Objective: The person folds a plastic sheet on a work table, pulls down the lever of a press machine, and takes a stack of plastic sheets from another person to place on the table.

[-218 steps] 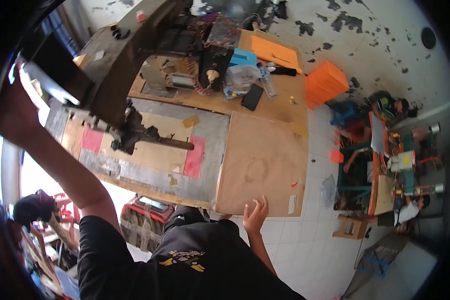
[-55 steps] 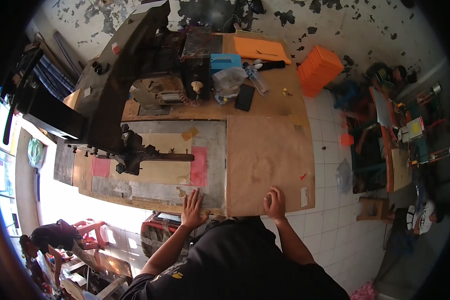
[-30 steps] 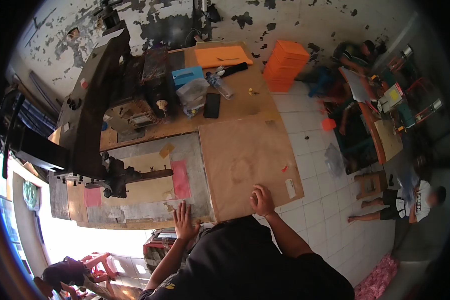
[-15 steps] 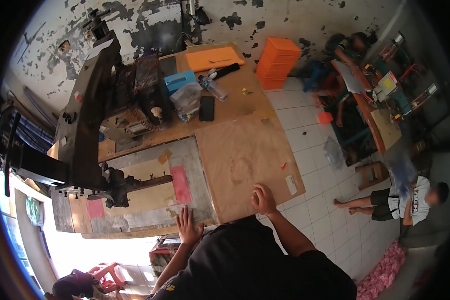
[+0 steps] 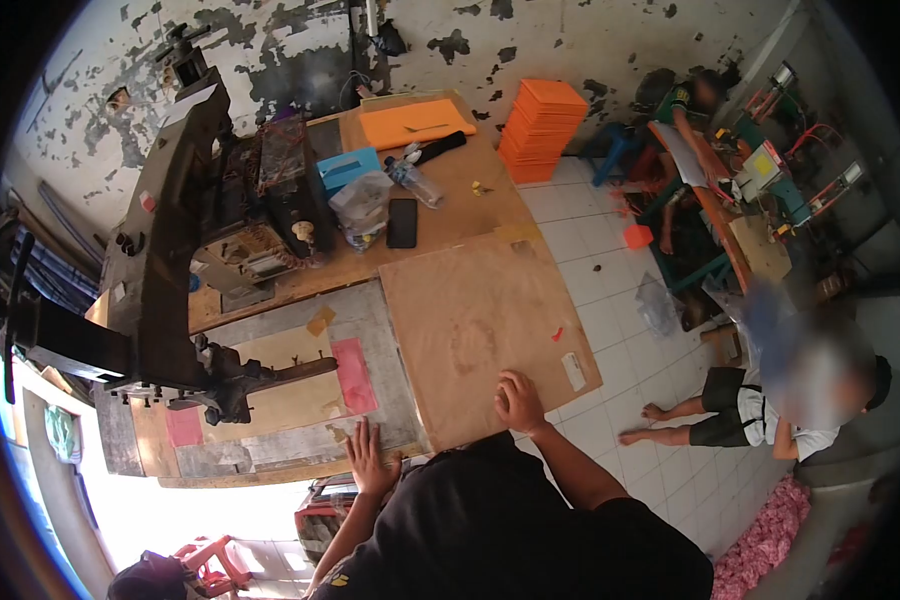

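My left hand (image 5: pixel 371 462) lies flat with fingers spread on the near edge of the grey machine bed (image 5: pixel 402 408). On that bed a pale yellowish sheet (image 5: pixel 280 400) sits between a pink piece (image 5: pixel 354 376) and another pink piece (image 5: pixel 185 426). Above the sheet reaches the arm of a dark machine (image 5: pixel 270 378). My right hand (image 5: pixel 521 403) rests with loosely curled fingers at the near edge of a brown board (image 5: pixel 470 320), and nothing shows in it. Near it on the board are a small red scrap (image 5: pixel 557 334) and a whitish label (image 5: pixel 573 371).
Behind the board are a phone (image 5: pixel 402 223), a plastic bottle (image 5: pixel 416 184), a plastic bag (image 5: pixel 362 208) and orange sheets (image 5: pixel 410 122). An orange stack (image 5: pixel 542 130) stands beyond the table. One person (image 5: pixel 705 115) sits at another machine; another person (image 5: pixel 740 408) is at the right.
The person at the right has shifted toward the table, with a blurred bluish plastic in front of them. My view has tilted slightly. Both my hands stay in place.
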